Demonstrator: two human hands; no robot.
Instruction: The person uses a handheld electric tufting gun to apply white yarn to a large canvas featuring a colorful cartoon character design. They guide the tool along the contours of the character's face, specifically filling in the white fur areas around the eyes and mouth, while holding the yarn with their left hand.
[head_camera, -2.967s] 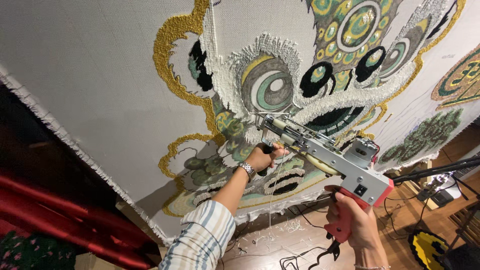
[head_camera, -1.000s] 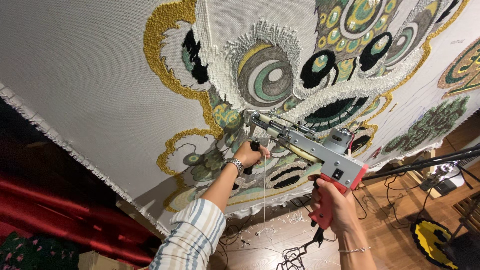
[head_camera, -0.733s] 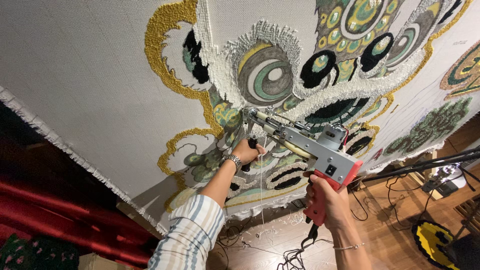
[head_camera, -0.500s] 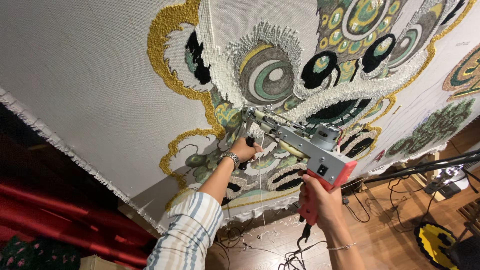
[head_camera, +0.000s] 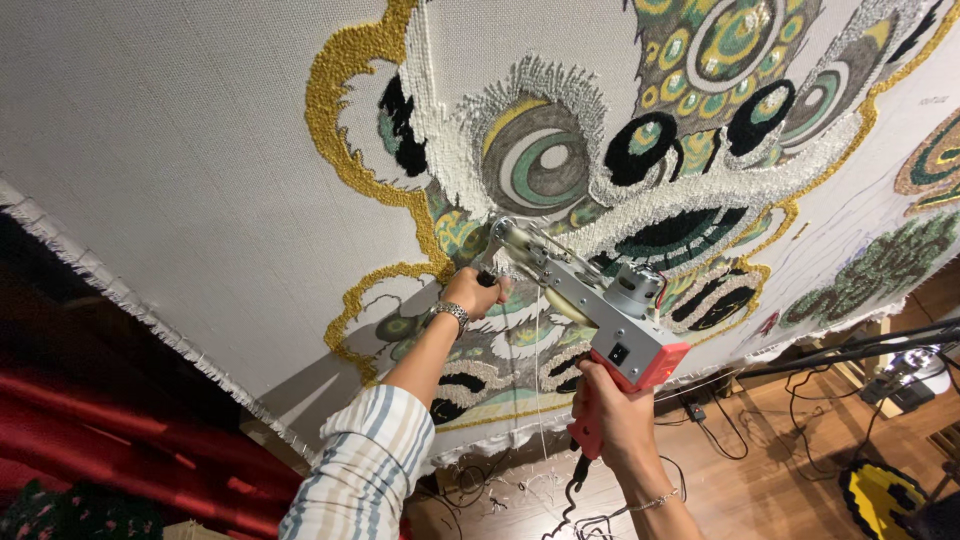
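Holding the grey metal tufting gun with its red pistol handle (head_camera: 600, 320) against the stretched white backing cloth with the half-tufted gold, green and black mask design (head_camera: 200, 170), your right hand (head_camera: 612, 420) is clenched on the red grip and your left hand (head_camera: 475, 292) grasps the front handle beside the needle. Ease your pressure and the needle could skip or tear the weave (the black power cord (head_camera: 570, 500) dangling below might snag too).
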